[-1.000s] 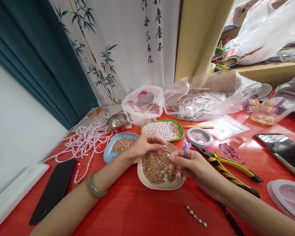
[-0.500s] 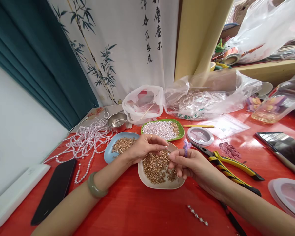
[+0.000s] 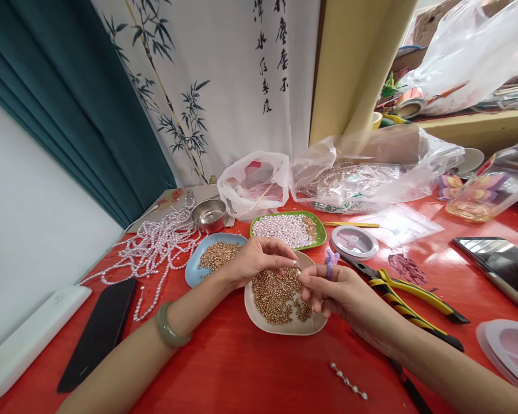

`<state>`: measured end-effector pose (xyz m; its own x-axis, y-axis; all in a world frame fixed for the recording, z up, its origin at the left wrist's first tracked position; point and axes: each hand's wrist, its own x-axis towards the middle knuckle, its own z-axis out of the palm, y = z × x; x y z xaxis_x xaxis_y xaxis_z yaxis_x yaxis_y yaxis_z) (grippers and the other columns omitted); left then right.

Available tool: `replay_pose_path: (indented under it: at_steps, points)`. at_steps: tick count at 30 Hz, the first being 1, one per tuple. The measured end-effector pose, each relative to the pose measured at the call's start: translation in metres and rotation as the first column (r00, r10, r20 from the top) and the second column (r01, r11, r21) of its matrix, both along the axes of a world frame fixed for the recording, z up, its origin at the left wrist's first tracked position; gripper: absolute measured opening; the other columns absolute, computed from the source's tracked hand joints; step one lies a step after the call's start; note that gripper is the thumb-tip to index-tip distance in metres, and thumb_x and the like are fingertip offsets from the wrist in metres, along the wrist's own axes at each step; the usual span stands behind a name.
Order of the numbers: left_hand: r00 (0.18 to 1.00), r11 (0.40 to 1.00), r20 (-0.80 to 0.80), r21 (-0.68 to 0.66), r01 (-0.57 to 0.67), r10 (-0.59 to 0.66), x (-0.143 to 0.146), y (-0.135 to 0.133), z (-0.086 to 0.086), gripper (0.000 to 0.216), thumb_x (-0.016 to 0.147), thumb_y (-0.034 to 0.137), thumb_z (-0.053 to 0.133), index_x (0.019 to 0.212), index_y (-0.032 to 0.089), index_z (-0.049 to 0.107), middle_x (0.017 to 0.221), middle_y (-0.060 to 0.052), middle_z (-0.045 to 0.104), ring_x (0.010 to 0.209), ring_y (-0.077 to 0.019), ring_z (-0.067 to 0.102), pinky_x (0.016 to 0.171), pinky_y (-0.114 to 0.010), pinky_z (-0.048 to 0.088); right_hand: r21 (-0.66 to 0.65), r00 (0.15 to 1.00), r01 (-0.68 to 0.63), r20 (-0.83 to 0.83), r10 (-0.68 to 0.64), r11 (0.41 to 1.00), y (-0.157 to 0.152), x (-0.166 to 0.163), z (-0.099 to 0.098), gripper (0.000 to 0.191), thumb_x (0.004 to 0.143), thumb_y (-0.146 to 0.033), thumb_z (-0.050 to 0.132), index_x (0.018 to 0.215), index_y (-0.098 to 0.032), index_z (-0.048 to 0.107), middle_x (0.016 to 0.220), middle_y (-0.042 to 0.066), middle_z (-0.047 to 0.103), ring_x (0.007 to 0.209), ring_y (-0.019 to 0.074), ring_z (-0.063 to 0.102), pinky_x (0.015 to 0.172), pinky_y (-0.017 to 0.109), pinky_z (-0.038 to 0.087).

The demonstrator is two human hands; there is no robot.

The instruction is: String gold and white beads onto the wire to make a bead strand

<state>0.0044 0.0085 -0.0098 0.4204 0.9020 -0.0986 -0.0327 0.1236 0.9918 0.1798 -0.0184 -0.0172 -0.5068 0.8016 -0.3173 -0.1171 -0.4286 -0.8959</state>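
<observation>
My left hand (image 3: 259,260) hovers over a beige dish (image 3: 259,319) of small gold beads, thumb and fingers pinched together on something too small to make out. My right hand (image 3: 333,293) meets it fingertip to fingertip above the same dish, pinched too, with a small purple piece (image 3: 330,258) sticking up from its grip. A blue dish (image 3: 193,270) of gold beads lies just left of my left hand. Behind both hands is a green dish (image 3: 322,232) of white pearls.
Pearl strands (image 3: 155,247) and a metal bowl (image 3: 208,214) lie at the back left, a black phone (image 3: 97,333) at the front left. Yellow-handled pliers (image 3: 410,299), a thread spool (image 3: 354,241), a short pearl chain (image 3: 349,380) and plastic bags (image 3: 362,172) are to the right and behind.
Both hands stay pinched together over the beige dish; only the view has shifted slightly.
</observation>
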Motion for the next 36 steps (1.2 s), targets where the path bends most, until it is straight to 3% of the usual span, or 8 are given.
replay_pose_path:
  at_steps: [10, 19, 26, 32, 36]
  points:
    - [0.999, 1.0, 0.041, -0.027, 0.0, 0.001, 0.0, 0.0, -0.001, 0.011, 0.058, 0.015, 0.07, 0.067, 0.013, 0.064, 0.061, 0.001, 0.06, 0.054, -0.0057, 0.053, 0.055, -0.02, 0.041, 0.021, 1.0, -0.003, 0.02, 0.002, 1.0, 0.0, 0.0, -0.001, 0.02, 0.072, -0.029, 0.063, 0.061, -0.013, 0.058, 0.056, 0.001, 0.058, 0.041, 0.0024, 0.05, 0.036, 0.01, 0.037]
    - [0.995, 0.994, 0.031, -0.044, 0.097, -0.095, 0.001, -0.004, 0.001, 0.01, 0.059, 0.017, 0.068, 0.068, 0.013, 0.065, 0.062, 0.0, 0.061, 0.056, -0.007, 0.052, 0.055, -0.021, 0.042, 0.008, 1.0, 0.006, 0.008, -0.006, 1.0, -0.001, 0.0, 0.002, 0.017, 0.068, -0.028, 0.066, 0.066, -0.013, 0.059, 0.061, 0.002, 0.06, 0.043, 0.0034, 0.052, 0.037, 0.01, 0.039]
    - [0.998, 0.998, 0.005, 0.043, 0.056, -0.056, 0.001, -0.004, 0.002, 0.004, 0.063, 0.02, 0.066, 0.064, 0.015, 0.066, 0.064, 0.0, 0.059, 0.059, -0.0081, 0.049, 0.056, -0.022, 0.038, -0.003, 0.999, 0.045, -0.011, -0.045, 0.999, -0.002, 0.0, 0.003, 0.013, 0.067, -0.021, 0.064, 0.077, -0.014, 0.061, 0.07, 0.005, 0.065, 0.045, 0.0056, 0.054, 0.036, 0.012, 0.039]
    - [0.993, 0.982, -0.112, 0.179, 0.062, -0.043, 0.003, -0.007, 0.006, 0.002, 0.063, 0.02, 0.066, 0.063, 0.018, 0.067, 0.067, 0.0, 0.059, 0.068, -0.0108, 0.051, 0.067, -0.025, 0.038, 0.071, 0.999, 0.008, 0.034, -0.01, 0.997, -0.001, 0.001, 0.0, 0.014, 0.069, -0.029, 0.065, 0.071, -0.015, 0.063, 0.04, -0.004, 0.051, 0.032, 0.0026, 0.038, 0.03, 0.011, 0.028]
    - [0.984, 0.976, -0.164, 0.193, 0.099, -0.067, 0.002, -0.006, 0.01, 0.007, 0.068, 0.021, 0.062, 0.07, 0.017, 0.067, 0.071, -0.001, 0.062, 0.07, -0.0113, 0.053, 0.069, -0.025, 0.04, 0.064, 0.999, -0.007, 0.034, 0.004, 0.998, -0.001, 0.002, -0.002, 0.016, 0.07, -0.03, 0.065, 0.066, -0.015, 0.06, 0.043, -0.004, 0.049, 0.034, 0.002, 0.038, 0.031, 0.011, 0.028]
